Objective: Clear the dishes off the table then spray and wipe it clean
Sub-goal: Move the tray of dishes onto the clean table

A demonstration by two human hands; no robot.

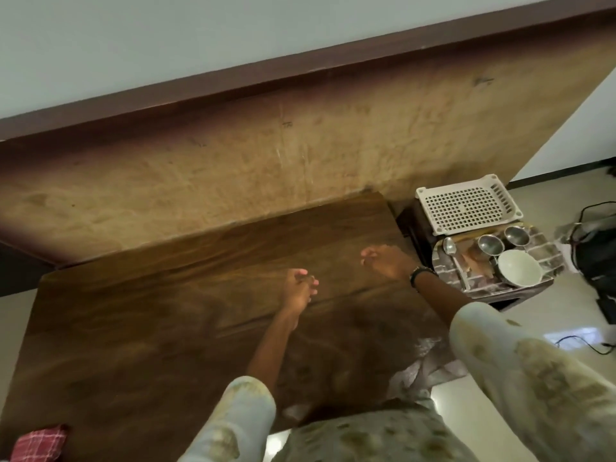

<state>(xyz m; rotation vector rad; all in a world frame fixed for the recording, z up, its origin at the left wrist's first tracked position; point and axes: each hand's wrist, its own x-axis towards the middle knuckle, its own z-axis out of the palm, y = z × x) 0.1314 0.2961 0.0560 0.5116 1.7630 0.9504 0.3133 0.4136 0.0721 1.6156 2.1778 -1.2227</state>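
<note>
A dark wooden table point(140, 331) fills the lower left and centre of the frame, its top bare of dishes, set against a worn tan wall point(300, 141) that runs across the upper half. A person in a pale patterned sleeve point(533, 378) reaches both arms over the tabletop. At right of centre, just beside the table's far right corner, a low stand point(520, 290) carries the dishes: a white perforated plastic tray point(466, 205) at the back, then a white bowl point(518, 267), two small steel cups point(490, 244) and a spoon point(450, 245) in front of it. A red checked cloth point(38, 443) lies at the lower left corner of the frame, on the table's near edge. The right hand point(386, 260), a dark band at its wrist, hovers with fingers loosely curled, holding nothing. The left hand point(300, 288), near centre frame, is likewise loosely curled and empty, though motion blur softens both.
</note>
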